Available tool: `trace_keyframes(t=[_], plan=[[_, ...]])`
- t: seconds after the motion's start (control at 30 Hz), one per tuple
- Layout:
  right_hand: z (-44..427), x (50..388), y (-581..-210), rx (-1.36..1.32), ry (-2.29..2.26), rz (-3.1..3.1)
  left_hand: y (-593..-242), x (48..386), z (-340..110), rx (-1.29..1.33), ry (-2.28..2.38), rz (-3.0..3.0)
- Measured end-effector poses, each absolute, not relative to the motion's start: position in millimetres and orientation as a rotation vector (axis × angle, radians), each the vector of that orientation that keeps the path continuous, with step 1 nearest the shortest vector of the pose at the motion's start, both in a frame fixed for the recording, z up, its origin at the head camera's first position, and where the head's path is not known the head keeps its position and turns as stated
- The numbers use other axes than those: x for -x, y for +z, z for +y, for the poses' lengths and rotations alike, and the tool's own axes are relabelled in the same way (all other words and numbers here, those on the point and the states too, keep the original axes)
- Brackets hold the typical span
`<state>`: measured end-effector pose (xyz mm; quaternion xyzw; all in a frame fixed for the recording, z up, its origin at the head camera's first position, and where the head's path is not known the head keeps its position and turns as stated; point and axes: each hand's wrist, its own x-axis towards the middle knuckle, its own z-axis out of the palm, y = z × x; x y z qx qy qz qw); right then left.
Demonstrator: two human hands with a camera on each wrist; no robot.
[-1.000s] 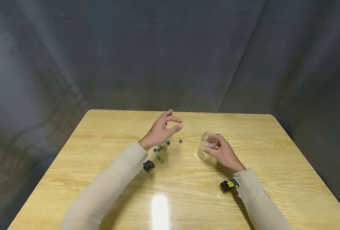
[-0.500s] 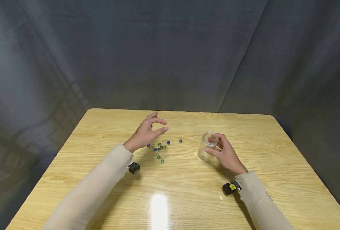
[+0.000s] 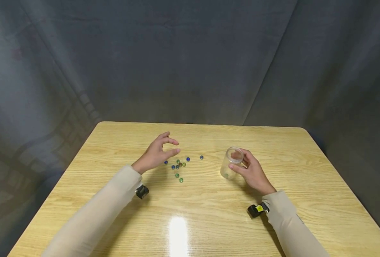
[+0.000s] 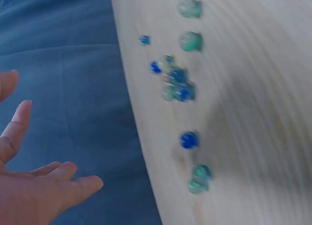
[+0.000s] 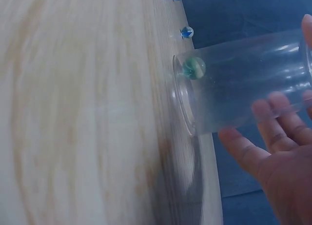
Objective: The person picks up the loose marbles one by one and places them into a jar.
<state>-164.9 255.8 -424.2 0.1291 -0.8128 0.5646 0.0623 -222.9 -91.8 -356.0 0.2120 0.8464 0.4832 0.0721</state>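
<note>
Wood tbl [image 3: 215, 217], dk curtain [image 3: 190, 64] behind; L hand [image 3: 154, 154] spread, empty, nr marbles [image 3: 177, 167]; R hand [image 3: 254, 174] grips clear jar [image 3: 226, 165].

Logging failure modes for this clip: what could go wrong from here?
1. The loose marbles sit close together, so a brush from the left hand might scatter them across the table.
2. The jar has an open mouth; should the right hand lose its grip, it could tip and spill the green marble inside.

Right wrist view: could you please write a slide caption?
The right hand holds a clear jar, one green marble inside, two blue marbles nearby.
</note>
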Motion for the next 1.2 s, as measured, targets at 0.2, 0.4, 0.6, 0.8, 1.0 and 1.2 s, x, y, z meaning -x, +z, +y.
trace_keyframes(t=[0.2, 0.4, 0.6, 0.8, 1.0, 1.2], plan=[[256, 165, -424, -0.376, 1.695, -2.460, -367, 224, -102, -0.579, 1.391, 2.560], [257, 166, -425, -0.363, 1.670, -2.466, -376, 227, -107, -0.541, 1.334, 2.558], [258, 166, -427, -0.367, 1.662, -2.470, -385, 228, -113, -0.530, 1.313, 2.536], [259, 167, -430, -0.375, 1.665, -2.461, -391, 228, -116, -0.536, 1.266, 2.578], [259, 168, -431, -0.365, 1.700, -2.458, -397, 228, -117, -0.569, 1.279, 2.566], [259, 168, -431, -0.364, 1.707, -2.453, -402, 223, -113, -0.686, 1.197, 2.522]])
